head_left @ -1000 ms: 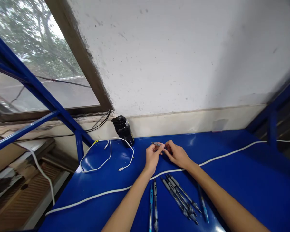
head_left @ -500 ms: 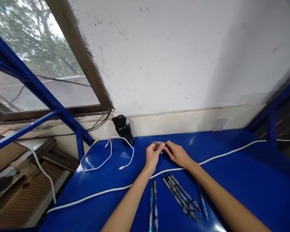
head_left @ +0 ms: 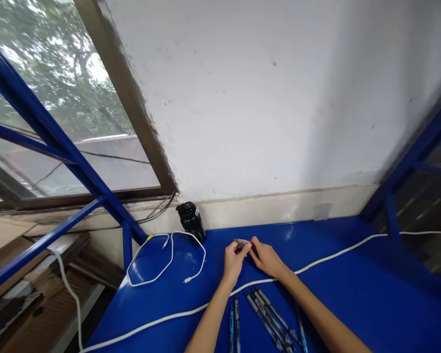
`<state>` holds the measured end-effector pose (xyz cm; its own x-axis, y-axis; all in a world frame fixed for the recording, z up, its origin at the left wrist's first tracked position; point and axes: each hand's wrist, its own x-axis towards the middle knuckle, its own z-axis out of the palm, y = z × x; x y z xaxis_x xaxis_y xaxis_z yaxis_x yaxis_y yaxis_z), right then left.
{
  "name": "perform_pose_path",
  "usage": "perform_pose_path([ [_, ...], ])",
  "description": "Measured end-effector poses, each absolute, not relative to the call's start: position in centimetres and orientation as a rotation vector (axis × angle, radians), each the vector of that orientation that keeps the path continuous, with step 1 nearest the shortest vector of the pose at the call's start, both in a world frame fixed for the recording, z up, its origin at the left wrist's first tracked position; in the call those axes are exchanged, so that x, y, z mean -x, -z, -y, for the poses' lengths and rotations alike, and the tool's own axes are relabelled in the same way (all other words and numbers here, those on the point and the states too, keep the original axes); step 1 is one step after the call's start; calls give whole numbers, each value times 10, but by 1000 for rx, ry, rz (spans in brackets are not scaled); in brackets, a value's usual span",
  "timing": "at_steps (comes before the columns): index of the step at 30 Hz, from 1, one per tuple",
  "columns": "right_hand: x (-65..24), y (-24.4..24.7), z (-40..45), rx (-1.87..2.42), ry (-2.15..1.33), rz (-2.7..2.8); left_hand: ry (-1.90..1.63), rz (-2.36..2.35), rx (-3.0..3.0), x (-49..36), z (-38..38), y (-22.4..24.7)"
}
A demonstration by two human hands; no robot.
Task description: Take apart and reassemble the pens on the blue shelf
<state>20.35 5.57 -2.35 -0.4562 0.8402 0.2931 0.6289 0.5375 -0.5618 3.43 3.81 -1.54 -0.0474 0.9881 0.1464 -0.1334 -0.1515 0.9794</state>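
Note:
Above the blue table, my left hand [head_left: 234,264] pinches a slim grey-and-dark pen [head_left: 239,241] between thumb and fingers, its narrow end pointing left. My right hand [head_left: 268,260] meets it from the right with curled fingers, close to the pen's other end. What those right fingertips hold is hidden. Nearer to me, between my forearms, lie a blue pen [head_left: 232,323] and a grey-gripped pen [head_left: 237,318] side by side. Several grey-gripped pens [head_left: 266,316] form a bundle to their right. Another blue-tipped pen [head_left: 301,331] lies beside my right forearm.
A white cable [head_left: 169,318] crosses the blue table [head_left: 353,294], passing by my forearms. At the back left stands a black bottle [head_left: 191,223], with a thinner white charging cable [head_left: 150,282] looped beside it. Blue metal frames [head_left: 84,169] rise at both sides, before a wall and window.
The camera view has tilted upward, so everything sits lower in the picture. Both hands stay together around the pen, with only slight finger movement.

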Motion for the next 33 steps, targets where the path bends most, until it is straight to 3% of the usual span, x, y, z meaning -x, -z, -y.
perform_pose_path([
  [33, -211, 10, -49, 1091, -759, 1999, -1282, -1138, -1112, -29, -36, -2],
])
